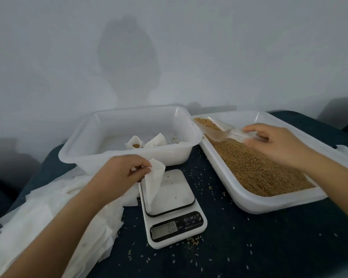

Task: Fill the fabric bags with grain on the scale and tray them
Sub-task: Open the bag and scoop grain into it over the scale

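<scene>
My left hand (122, 171) pinches the top edge of an empty white fabric bag (154, 182), which stands on the platform of the white digital scale (175, 209). My right hand (275, 143) grips the handle of a clear plastic scoop (215, 128) holding brown grain, raised over the far left end of the grain tray (249, 201). That white tray on the right holds a bed of brown grain (255, 169). The deeper white tray (129, 155) behind the scale holds two bags (147, 142), one showing grain inside.
A pile of flat white fabric bags (48, 217) lies at the left on the dark blue table cover (249, 247). Loose grains are scattered around the scale. A pale wall rises close behind the trays.
</scene>
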Available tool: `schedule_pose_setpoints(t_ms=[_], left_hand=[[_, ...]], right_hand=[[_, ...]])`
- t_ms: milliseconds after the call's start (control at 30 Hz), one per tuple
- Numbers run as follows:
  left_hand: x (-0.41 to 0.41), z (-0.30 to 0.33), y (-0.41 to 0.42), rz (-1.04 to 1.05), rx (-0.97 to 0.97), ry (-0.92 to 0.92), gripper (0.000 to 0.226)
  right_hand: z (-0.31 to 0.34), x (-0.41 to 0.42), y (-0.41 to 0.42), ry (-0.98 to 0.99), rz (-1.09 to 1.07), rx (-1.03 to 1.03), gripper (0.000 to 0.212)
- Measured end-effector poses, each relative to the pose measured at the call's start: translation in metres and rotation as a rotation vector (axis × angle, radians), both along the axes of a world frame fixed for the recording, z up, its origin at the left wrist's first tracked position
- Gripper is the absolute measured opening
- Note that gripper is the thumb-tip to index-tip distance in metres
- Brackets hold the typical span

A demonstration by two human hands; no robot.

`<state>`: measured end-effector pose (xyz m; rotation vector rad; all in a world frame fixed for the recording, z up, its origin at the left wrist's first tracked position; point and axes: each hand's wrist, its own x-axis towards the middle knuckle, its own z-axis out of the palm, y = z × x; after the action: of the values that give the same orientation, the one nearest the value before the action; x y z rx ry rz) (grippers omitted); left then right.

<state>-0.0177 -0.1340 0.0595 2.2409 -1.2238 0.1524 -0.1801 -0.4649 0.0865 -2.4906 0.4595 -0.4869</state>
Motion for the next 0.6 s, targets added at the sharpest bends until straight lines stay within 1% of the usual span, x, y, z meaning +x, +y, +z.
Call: schedule_pose_setpoints(t_ms=[133,200,267,433,600], left_hand=[[0.013,0.016,0.004,-0.019,0.108,0.041,0.008],[0.017,0.019,-0.001,-0.057,0.208,0.024,0.009],[0.018,0.016,-0.008,-0.081,0.259,0.003,0.011],[0.012,-0.001,-0.019,-0.121,0.209,-0.03,0.011],[0.008,-0.011,-0.021,-0.092,0.117,-0.003,0.009]], right_hand=[[0.004,-0.004,0.02,0.013,0.193,0.033,0.028],[-0.001,-0.003,0.027,0.049,0.28,0.019,0.035],[-0.006,-0.001,0.031,0.07,0.358,-0.001,0.035],[-0.012,-0.003,0.031,0.142,0.48,-0.102,0.035],[-0.006,-0.008,0.024,0.202,0.508,-0.107,0.034]])
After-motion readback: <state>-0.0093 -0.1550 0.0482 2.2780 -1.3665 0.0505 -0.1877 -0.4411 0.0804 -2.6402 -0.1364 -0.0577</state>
